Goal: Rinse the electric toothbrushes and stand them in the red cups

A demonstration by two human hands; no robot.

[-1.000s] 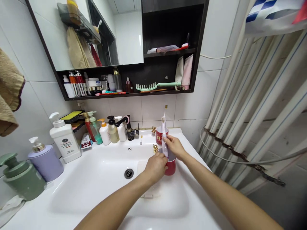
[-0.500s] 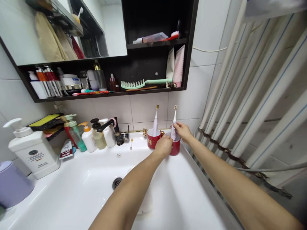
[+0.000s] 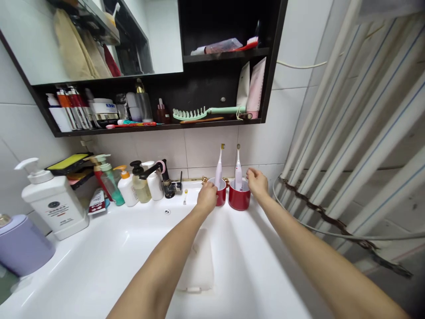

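Two red cups stand side by side on the sink's back right corner, each with a pale electric toothbrush upright in it. My left hand point(image 3: 207, 197) is closed at the front left of the left red cup point(image 3: 221, 197), covering part of it; its fingertips are mostly hidden. In that cup leans one toothbrush point(image 3: 218, 173). Beside the rim of the right red cup point(image 3: 239, 200), my right hand point(image 3: 258, 182) has its fingers curled together, with nothing visible in them. The other toothbrush point(image 3: 238, 173) stands in that cup, apart from my fingers.
A black faucet point(image 3: 169, 188) and several pump bottles point(image 3: 142, 188) line the sink's back edge. A small brush head point(image 3: 185, 197) lies by the faucet. Above hangs a dark shelf point(image 3: 159, 127) with a green hairbrush point(image 3: 191, 115). Pipes point(image 3: 335, 146) run along the right. The white basin point(image 3: 122, 266) lies below.
My right hand has let go of the right toothbrush and moved off to the right of its cup. My left hand has shifted left, from the right cup to the left cup.
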